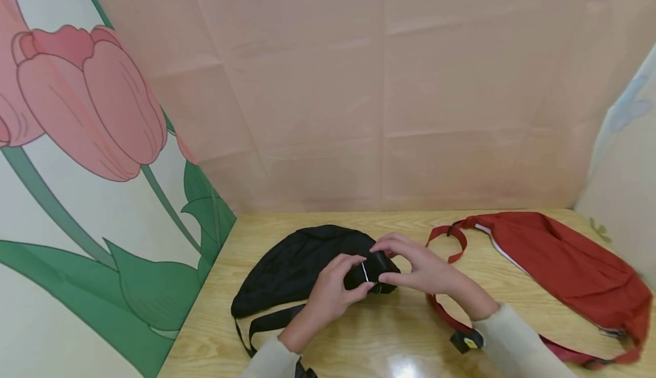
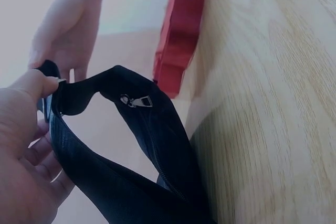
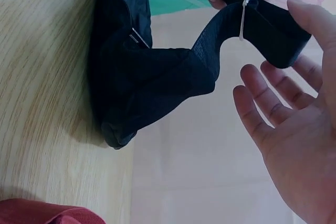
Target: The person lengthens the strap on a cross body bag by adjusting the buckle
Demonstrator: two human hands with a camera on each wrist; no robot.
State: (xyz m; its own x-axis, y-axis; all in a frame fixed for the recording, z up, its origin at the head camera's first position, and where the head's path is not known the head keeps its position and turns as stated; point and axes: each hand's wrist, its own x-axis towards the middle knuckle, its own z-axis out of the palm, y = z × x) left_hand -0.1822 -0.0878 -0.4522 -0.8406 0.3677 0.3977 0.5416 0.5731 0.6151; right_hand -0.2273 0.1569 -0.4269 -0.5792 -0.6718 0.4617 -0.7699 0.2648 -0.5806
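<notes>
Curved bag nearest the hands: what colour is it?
Black; the curved bag shows best in the head view.

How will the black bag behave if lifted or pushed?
Probably floppy: the black bag has soft-looking, creased cloth. Its strap may trail, since it loops loose beside the bag. Rolling seems unlikely, since the bag lies low on the table.

Black bag [image 1: 302, 264], red bag [image 1: 564, 264] (white zipper [image 1: 495, 242]), pale yellow wood-grain table [image 1: 376, 335]

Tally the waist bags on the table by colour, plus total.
Black waist bag: 1
Red waist bag: 1
Total: 2
</notes>
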